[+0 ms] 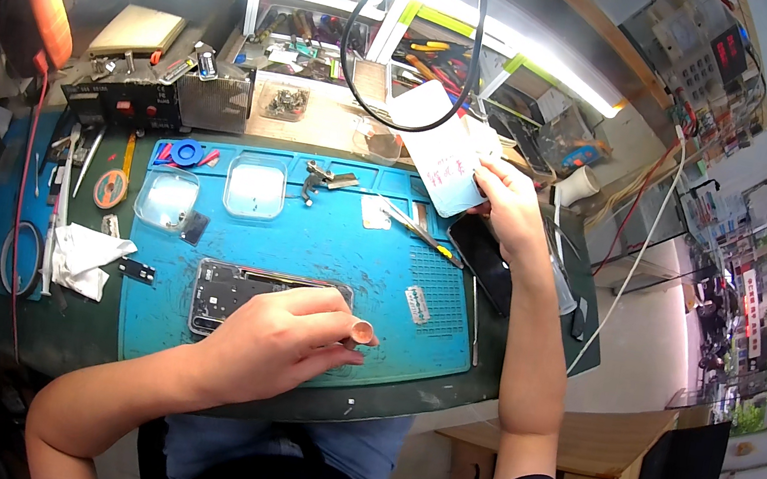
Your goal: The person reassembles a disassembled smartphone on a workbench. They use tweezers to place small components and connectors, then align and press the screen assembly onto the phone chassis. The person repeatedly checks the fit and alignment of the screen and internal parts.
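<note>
My left hand (286, 337) is closed on a small tool with a round copper-coloured end (362, 331); its other end is hidden, so I cannot tell its kind. Under this hand lies an opened phone (228, 290), its dark inner parts facing up, partly covered by the hand. My right hand (509, 205) pinches the edge of a white and pale-blue paper packet (445, 164) with red writing, raised over the far right of the blue mat (340, 258). Just below that hand rests a black phone (482, 259).
Two clear plastic boxes (255, 188) sit on the mat's far left part, near tweezers (420, 233) and small metal parts (317, 183). A crumpled white tissue (88, 259) lies left of the mat. A black cable loop (348, 41) hangs above the bench.
</note>
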